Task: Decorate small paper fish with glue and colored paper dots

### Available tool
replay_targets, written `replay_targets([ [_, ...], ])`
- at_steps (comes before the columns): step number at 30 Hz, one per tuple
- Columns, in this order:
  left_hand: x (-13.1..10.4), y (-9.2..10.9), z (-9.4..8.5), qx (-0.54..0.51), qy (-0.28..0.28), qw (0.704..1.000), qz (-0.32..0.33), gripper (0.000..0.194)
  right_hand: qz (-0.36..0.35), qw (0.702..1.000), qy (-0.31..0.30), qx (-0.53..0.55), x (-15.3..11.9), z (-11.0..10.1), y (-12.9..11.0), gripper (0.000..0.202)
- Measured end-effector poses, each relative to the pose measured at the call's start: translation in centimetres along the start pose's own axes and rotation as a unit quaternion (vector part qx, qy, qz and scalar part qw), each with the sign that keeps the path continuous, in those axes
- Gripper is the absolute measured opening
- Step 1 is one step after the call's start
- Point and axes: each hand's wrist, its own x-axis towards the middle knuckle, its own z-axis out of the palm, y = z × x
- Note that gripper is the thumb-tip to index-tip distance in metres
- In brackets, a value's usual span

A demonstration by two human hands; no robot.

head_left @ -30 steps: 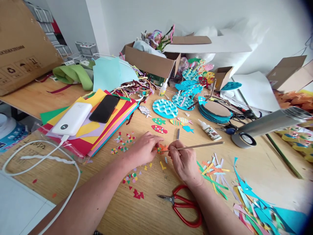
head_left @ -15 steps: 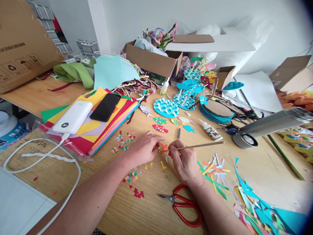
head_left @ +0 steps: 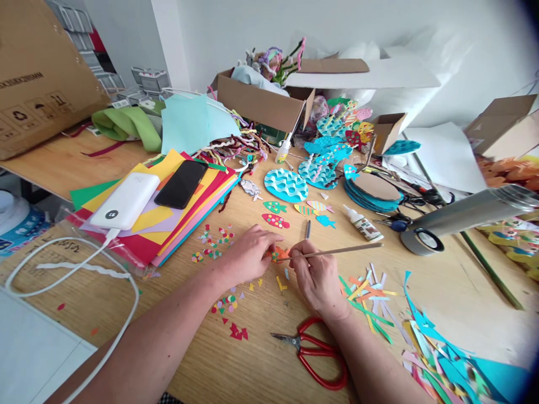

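Note:
An orange paper fish (head_left: 281,255) with small coloured pieces on it lies on the table between my hands. My left hand (head_left: 251,255) has its fingers bent and closed on the fish's left end, partly covering it. In a pinch, my right hand (head_left: 314,275) holds a thin wooden stick (head_left: 353,249), whose left tip is at the fish. Above the hands lie a red spotted paper fish (head_left: 275,220), a green one (head_left: 275,207) and striped and blue ones. Small paper dots (head_left: 225,303) are scattered below my left wrist. Red-handled scissors (head_left: 314,350) rest beside my right forearm.
A glue bottle (head_left: 362,223) lies right of the fish, near a metal flask (head_left: 467,216). Paper strips (head_left: 370,297) spread at the right. Coloured sheets (head_left: 147,241) carry a phone (head_left: 181,184) and a power bank (head_left: 125,202) with a white cable. Cardboard boxes (head_left: 259,106) stand behind.
The stick's far end has shifted very slightly to the left. Both hands stay in nearly the same place at the orange fish.

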Motion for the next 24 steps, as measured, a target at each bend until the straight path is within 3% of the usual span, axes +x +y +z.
replay_targets([
  [11, 0.03, 0.06, -0.09, 0.006, 0.005, 1.000, 0.008, 0.040, -0.035, 0.999, -0.004, -0.038, 0.10, -0.04, -0.17, 0.023],
  [24, -0.34, 0.45, 0.49, 0.042, 0.015, 0.999, 0.015, 0.032, -0.021, 0.999, -0.031, -0.036, 0.31, -0.11, -0.54, 0.022],
])
